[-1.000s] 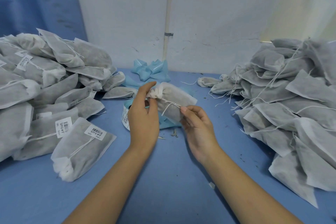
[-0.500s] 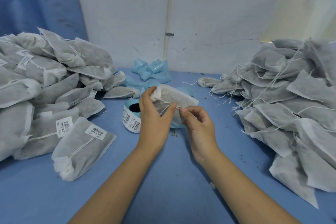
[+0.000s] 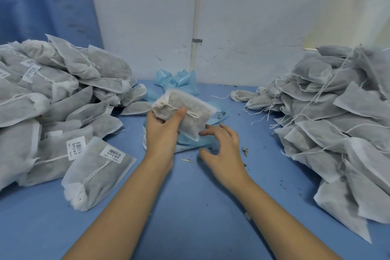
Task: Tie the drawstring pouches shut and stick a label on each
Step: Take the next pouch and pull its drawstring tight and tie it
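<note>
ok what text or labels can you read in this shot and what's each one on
front pouch label: barcode and a row of characters, too blurred to read
second label behind it: barcode and characters, too blurred to read
left pile labels: too small to read
label roll by the left hand: print too small to read
held pouch: no label showing

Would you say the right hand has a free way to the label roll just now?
Probably not directly: the label roll shows only as a sliver beyond the left hand, which holds the pouch and lies between the roll and the right hand. The blue backing strip beside its fingers looks reachable.
</note>
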The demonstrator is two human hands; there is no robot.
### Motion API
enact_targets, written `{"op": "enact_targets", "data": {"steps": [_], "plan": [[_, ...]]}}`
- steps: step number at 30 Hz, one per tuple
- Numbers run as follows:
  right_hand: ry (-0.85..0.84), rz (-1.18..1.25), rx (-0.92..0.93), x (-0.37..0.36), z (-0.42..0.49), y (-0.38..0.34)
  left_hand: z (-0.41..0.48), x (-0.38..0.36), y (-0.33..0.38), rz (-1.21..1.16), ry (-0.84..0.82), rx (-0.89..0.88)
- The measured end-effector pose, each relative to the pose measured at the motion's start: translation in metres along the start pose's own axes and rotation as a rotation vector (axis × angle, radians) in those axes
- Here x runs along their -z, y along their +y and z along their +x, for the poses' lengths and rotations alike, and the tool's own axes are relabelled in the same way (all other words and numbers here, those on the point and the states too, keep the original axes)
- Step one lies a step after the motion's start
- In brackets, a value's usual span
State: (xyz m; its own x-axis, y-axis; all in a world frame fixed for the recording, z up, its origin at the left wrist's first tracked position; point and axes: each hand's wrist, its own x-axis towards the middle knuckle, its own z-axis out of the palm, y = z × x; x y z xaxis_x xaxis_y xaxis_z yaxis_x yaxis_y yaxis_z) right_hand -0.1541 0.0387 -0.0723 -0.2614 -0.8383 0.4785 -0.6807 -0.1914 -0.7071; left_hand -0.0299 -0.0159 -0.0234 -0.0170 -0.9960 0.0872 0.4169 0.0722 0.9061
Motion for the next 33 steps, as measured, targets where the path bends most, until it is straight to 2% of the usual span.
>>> {"op": "enact_targets", "data": {"steps": [2, 5, 8, 11, 14, 17, 21, 24, 29, 33], "plan": [[-0.027, -0.199, 0.082, -0.005, 0.0, 0.002, 0.002, 0.001, 0.002, -0.02, -0.009, 0.007], [-0.063, -0.349, 0.135, -0.009, -0.002, 0.003, 0.002, 0.001, 0.003, -0.045, -0.017, 0.009], [-0.059, -0.396, 0.127, -0.008, -0.002, 0.002, 0.003, 0.002, 0.003, -0.032, -0.01, 0.027], [0.035, -0.418, 0.07, -0.005, 0.0, 0.002, 0.002, 0.002, 0.004, -0.031, -0.052, 0.041], [0.104, -0.442, -0.007, 0.002, 0.002, 0.003, 0.001, 0.001, 0.004, 0.115, -0.136, 0.028], [0.084, -0.442, -0.036, 0.007, 0.003, 0.002, -0.001, 0.002, 0.003, 0.152, -0.227, 0.046], [0.022, -0.537, 0.031, 0.004, 0.001, -0.001, -0.002, 0.004, 0.001, 0.205, -0.24, 0.055], [0.036, -0.553, 0.047, 0.001, 0.002, -0.001, -0.001, 0.007, -0.002, 0.405, -0.238, 0.032], [-0.119, -0.569, 0.015, -0.001, 0.005, 0.001, 0.002, 0.007, -0.014, 0.742, -0.197, -0.073], [-0.094, -0.469, -0.022, 0.002, 0.006, -0.001, 0.002, 0.009, -0.023, 0.905, -0.225, -0.143]]}}
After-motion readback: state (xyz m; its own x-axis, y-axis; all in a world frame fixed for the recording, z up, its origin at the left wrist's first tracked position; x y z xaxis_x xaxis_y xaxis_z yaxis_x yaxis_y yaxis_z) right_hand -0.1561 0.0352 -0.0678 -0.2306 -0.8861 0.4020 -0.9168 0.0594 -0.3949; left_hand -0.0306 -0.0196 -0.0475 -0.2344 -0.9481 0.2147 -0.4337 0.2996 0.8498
